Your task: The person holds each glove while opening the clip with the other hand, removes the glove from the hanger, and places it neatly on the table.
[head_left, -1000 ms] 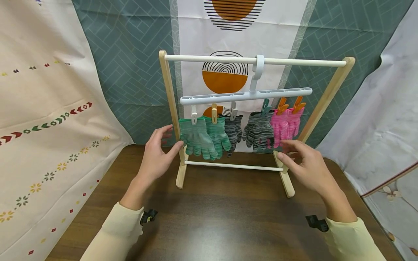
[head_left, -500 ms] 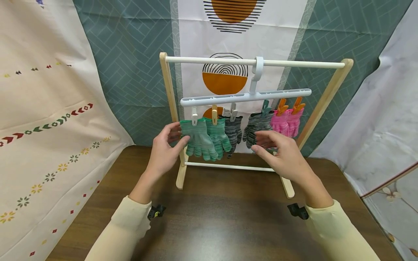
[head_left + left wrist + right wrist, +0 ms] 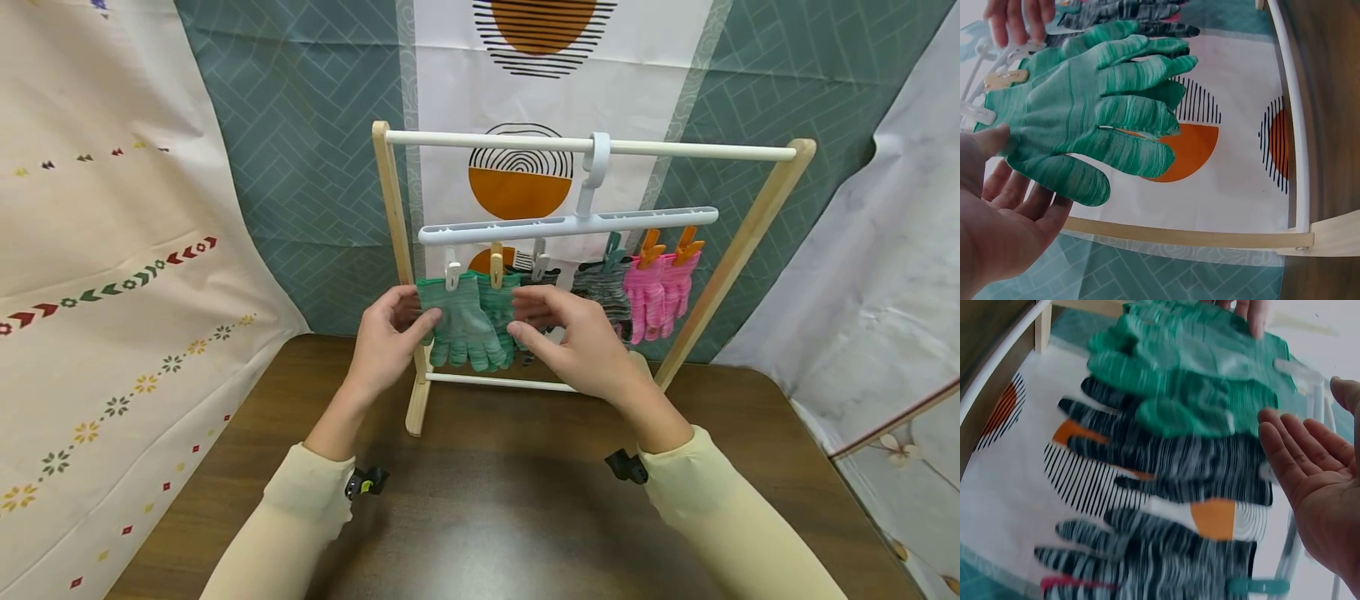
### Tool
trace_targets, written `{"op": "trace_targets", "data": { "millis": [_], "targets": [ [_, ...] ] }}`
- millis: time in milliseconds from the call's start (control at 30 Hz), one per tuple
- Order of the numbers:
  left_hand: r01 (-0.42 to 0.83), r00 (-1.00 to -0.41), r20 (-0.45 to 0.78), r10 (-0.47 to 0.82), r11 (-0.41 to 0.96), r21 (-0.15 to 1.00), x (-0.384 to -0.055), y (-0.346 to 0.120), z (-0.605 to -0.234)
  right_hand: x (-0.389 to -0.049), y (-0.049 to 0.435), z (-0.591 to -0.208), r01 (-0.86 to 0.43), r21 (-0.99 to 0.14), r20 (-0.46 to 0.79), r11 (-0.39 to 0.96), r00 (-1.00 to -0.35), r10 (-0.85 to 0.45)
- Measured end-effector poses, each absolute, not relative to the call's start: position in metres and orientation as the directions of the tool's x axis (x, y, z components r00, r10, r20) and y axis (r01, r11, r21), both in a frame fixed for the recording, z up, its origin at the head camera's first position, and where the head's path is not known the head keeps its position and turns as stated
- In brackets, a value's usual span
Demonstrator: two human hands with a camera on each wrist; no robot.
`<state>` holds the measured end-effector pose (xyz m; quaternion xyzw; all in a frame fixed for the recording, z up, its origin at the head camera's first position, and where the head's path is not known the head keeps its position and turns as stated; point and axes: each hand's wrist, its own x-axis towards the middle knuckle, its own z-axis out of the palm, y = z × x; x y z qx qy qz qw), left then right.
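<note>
Apparently pegging is done and grasping remains: two striped green knit gloves (image 3: 465, 323) hang below the white plastic hanger (image 3: 517, 230). The left hand (image 3: 381, 340) and right hand (image 3: 576, 340) flank them, both spread, neither pinching.

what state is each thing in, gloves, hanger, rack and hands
Green gloves: clipped up, overlapping
Grey gloves: clipped up, hanging
Pink gloves: hanging from orange clothespins
Hanger: hooked over top rail, slightly tilted
Rack: upright on table
Left hand: around green gloves' edge, contact unclear
Right hand: near green gloves, holding nothing
</note>
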<state>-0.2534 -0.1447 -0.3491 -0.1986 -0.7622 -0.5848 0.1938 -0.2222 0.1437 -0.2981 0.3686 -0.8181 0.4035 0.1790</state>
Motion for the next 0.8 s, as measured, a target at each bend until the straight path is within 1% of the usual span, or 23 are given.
{"op": "trace_targets", "data": {
  "millis": [167, 333, 567, 800],
  "targets": [
    [0.507, -0.861, 0.502, 0.082, 0.208, 0.836, -0.252, -0.142, -0.349, -0.229, 0.125, -0.299, -0.770, -0.520, 0.602, 0.371, -0.638, -0.480],
    [0.499, -0.867, 0.488, 0.106, 0.163, 0.851, -0.249, -0.141, -0.349, -0.232, 0.111, -0.302, -0.776, -0.511, 0.600, 0.370, -0.630, -0.493],
    [0.466, -0.881, 0.455, 0.129, 0.066, 0.883, -0.243, -0.141, -0.348, -0.234, 0.095, -0.296, -0.770, -0.533, 0.613, 0.350, -0.637, -0.468],
    [0.459, -0.882, 0.450, 0.142, 0.040, 0.887, -0.238, -0.138, -0.350, -0.236, 0.079, -0.292, -0.743, -0.610, 0.618, 0.277, -0.664, -0.421]
  ]
}}
